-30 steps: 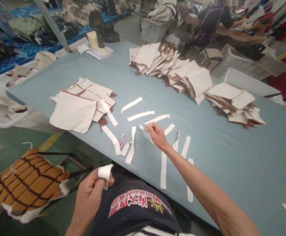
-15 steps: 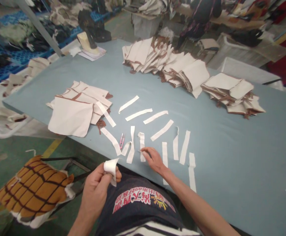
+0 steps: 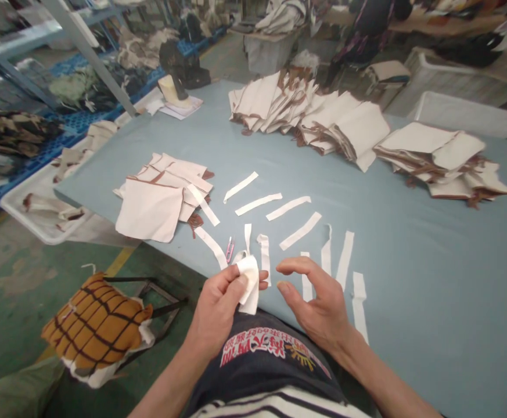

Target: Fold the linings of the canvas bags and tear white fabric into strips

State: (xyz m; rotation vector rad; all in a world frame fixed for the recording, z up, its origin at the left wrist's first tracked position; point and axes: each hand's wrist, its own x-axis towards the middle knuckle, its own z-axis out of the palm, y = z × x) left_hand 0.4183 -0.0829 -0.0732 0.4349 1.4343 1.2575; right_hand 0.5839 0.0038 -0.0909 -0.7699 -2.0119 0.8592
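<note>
My left hand (image 3: pixel 222 305) pinches a folded white strip (image 3: pixel 248 281) between thumb and fingers, just over the table's front edge. To its right, my right hand (image 3: pixel 318 296) is raised with thumb and index finger apart and nothing between them. White strips (image 3: pixel 297 231) lie spread in rows on the blue-grey table (image 3: pixel 410 278), some partly hidden behind my hands. Small pink snips (image 3: pixel 230 248) rest beyond my left hand. A stack of cream cloth pieces with brown edging (image 3: pixel 151 209) lies at the left, one strip touching it.
Larger piles of cream pieces (image 3: pixel 344 125) line the table's far side. A stool with an orange checked cushion (image 3: pixel 99 325) stands at the lower left. White bins (image 3: pixel 48 223) flank the table, and a person (image 3: pixel 369 29) is in the background.
The view has shifted left. My left hand has moved right and up with the white strip, nearer my right hand. My right hand has turned and lifted off the strips, its fingers parting.
</note>
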